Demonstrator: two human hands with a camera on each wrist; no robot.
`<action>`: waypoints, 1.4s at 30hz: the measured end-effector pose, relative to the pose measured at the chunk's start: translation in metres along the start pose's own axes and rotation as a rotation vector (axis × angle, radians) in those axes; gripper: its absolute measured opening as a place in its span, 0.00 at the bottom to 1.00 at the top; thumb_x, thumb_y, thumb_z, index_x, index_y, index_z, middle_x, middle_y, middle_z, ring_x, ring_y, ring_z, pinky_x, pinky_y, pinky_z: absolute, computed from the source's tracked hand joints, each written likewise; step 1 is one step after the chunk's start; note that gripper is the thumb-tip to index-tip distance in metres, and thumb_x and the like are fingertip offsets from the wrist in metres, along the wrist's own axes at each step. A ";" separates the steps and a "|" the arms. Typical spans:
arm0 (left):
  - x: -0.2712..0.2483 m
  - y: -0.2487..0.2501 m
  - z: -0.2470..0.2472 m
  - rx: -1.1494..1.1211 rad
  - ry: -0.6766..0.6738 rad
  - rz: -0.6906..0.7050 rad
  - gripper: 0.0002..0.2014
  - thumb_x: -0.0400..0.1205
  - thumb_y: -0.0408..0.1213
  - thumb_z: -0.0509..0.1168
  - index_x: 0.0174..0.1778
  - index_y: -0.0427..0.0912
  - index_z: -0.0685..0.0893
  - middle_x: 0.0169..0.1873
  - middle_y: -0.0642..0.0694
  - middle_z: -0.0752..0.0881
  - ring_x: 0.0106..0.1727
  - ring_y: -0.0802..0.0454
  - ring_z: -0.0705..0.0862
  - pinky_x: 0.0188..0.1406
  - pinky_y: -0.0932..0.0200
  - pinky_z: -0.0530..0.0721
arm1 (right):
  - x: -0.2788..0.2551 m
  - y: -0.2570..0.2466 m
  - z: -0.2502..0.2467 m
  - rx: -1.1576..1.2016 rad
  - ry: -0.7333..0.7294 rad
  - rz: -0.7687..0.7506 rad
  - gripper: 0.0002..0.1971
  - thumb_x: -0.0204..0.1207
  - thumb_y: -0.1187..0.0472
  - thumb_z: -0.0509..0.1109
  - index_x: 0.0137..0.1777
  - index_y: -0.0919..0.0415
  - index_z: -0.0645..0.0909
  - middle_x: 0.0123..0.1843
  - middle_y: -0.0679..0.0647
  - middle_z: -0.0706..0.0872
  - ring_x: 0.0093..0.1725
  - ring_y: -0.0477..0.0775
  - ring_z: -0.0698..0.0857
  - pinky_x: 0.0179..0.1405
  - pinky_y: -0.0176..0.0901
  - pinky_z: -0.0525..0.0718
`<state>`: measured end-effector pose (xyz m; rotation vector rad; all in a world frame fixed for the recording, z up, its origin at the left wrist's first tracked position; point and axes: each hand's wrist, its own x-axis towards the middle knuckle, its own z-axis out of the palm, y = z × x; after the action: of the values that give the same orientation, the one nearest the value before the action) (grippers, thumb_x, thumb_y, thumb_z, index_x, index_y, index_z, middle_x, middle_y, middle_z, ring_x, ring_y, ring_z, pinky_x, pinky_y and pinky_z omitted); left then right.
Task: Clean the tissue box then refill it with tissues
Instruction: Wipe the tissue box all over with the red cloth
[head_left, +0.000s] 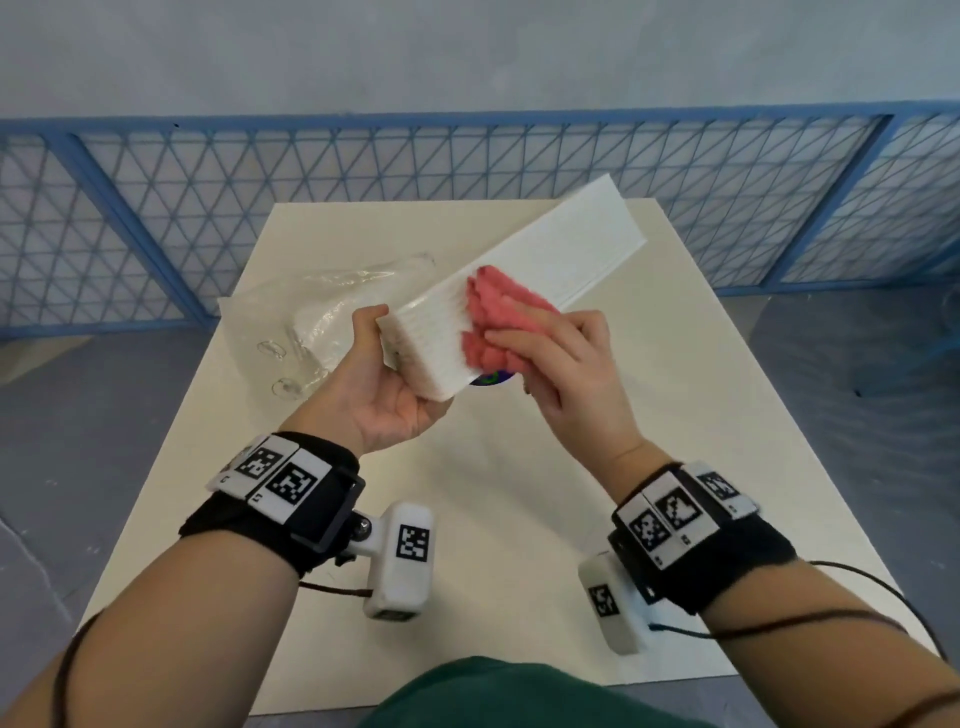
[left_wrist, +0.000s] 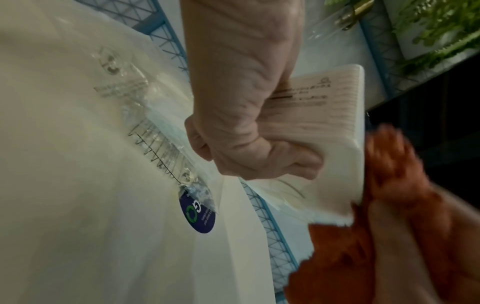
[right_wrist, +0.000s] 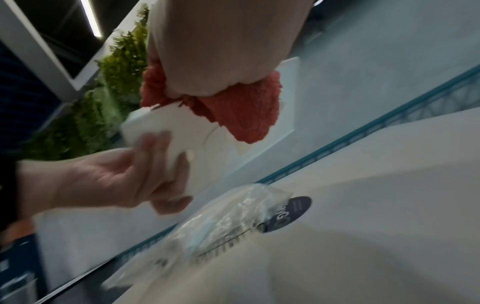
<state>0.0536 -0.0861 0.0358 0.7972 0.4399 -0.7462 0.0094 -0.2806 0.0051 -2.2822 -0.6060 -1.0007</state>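
A long white ribbed tissue box is held tilted above the cream table. My left hand grips its near end, fingers curled round the underside. My right hand holds a pink-red cloth bunched under its fingers and presses it on the box's top side. In the left wrist view the cloth shows at the lower right against the box's edge. A clear plastic pack of tissues lies on the table at the left, behind my left hand.
A blue mesh fence runs behind the table's far edge. A round dark sticker sits on the plastic pack's end. Bare table surface lies between my forearms near the front edge. Green foliage shows beyond the fence.
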 end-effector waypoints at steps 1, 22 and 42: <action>-0.002 0.001 -0.002 0.018 0.013 -0.003 0.30 0.74 0.63 0.63 0.58 0.40 0.79 0.43 0.44 0.85 0.37 0.47 0.86 0.34 0.61 0.86 | 0.005 0.008 -0.005 -0.010 0.052 0.069 0.12 0.85 0.56 0.59 0.56 0.52 0.84 0.66 0.45 0.84 0.49 0.64 0.84 0.61 0.34 0.68; -0.011 0.036 -0.018 -0.036 0.045 0.536 0.48 0.75 0.72 0.53 0.79 0.34 0.63 0.66 0.36 0.83 0.60 0.42 0.88 0.56 0.49 0.88 | 0.030 0.032 -0.040 1.271 0.301 1.366 0.29 0.73 0.51 0.72 0.72 0.60 0.72 0.64 0.58 0.87 0.63 0.56 0.86 0.55 0.53 0.87; 0.013 -0.010 0.045 0.002 0.015 0.395 0.21 0.81 0.56 0.60 0.62 0.45 0.79 0.58 0.42 0.88 0.56 0.47 0.88 0.44 0.52 0.90 | 0.056 0.010 -0.035 0.578 0.420 0.888 0.16 0.77 0.73 0.61 0.62 0.60 0.76 0.44 0.52 0.85 0.35 0.40 0.86 0.31 0.37 0.85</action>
<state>0.0585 -0.1307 0.0520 0.8592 0.2822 -0.3734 0.0316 -0.3014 0.0644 -1.4876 0.2748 -0.6815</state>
